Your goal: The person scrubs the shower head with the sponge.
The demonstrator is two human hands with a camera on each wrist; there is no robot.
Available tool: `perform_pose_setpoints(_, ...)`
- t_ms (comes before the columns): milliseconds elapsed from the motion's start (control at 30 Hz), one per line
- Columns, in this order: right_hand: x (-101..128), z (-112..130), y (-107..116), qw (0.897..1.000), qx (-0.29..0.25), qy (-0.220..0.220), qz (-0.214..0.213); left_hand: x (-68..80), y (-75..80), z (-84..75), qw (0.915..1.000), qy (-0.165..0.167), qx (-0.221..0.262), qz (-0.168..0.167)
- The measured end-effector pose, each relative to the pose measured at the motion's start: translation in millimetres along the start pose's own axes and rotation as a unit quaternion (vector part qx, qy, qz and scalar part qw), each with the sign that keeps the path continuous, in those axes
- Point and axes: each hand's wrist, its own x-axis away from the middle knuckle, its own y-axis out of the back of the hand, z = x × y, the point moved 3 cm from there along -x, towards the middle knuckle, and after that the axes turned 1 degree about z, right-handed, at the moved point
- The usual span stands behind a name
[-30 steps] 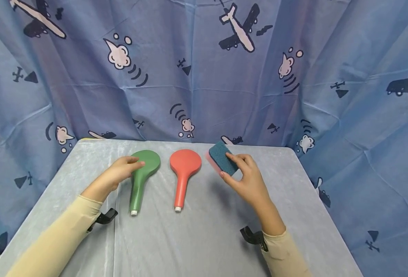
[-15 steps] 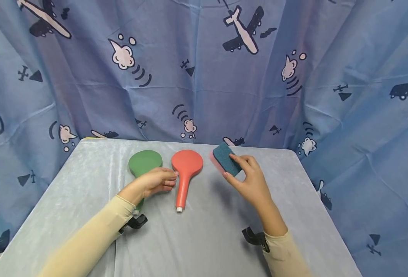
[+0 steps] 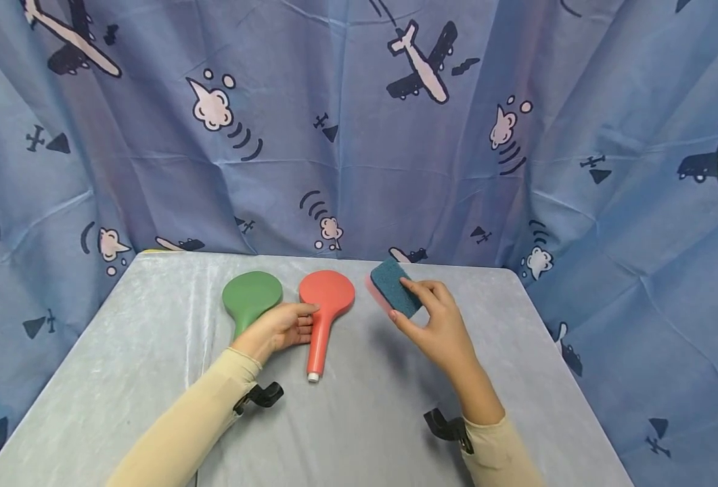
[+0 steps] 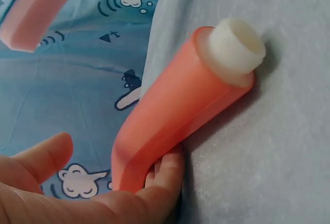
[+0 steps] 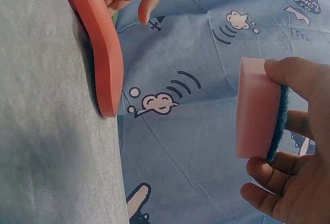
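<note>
Head view gives me the clearest read: my left hand (image 3: 282, 326) has its fingers curled against the neck of the red shower head (image 3: 324, 312), though I can't yet call it a full grip, since the left wrist view shows fingertips (image 4: 166, 170) tucked under the handle while the thumb stands off it. The red shower head lies flat on the counter (image 3: 359, 419), near the far edge and about midway across, its long axis running from the far edge toward the near one: round disc end at the far side, white threaded collar (image 4: 234, 46) pointing back at me. I judge it a stiff, hollow plastic piece, light and fairly slick, so the narrow handle just below the disc is the sensible place to wrap, not the broad smooth face. My right hand (image 3: 440, 328) pinches a sponge (image 3: 397, 287) between thumb and fingers, lifted off the counter toward the far right; pink foam with a teal scouring face, soft and nearly weightless, I would guess. A green shower head (image 3: 249, 299) lies just left of the red one, parallel to it.
</note>
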Motion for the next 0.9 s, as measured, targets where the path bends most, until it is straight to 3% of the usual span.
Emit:
perform_pose_setpoints(200, 1, 0, -1, 1.000, -0.009, 0.005, 0.004, -4.5, -2.3, 3.7, 0.9992, -0.009, -0.014, -0.037)
perform_pose_setpoints(533, 4, -1, 0, 1.000, -0.014, -0.007, 0.008, -9.1, -13.7, 7.5, 0.9973, -0.050, -0.033, -0.042)
perform_pose_setpoints(900, 1, -1, 0, 1.000, -0.009, -0.002, 0.015, -9.7, -12.0, 13.9, 0.9953, -0.037, -0.069, -0.056)
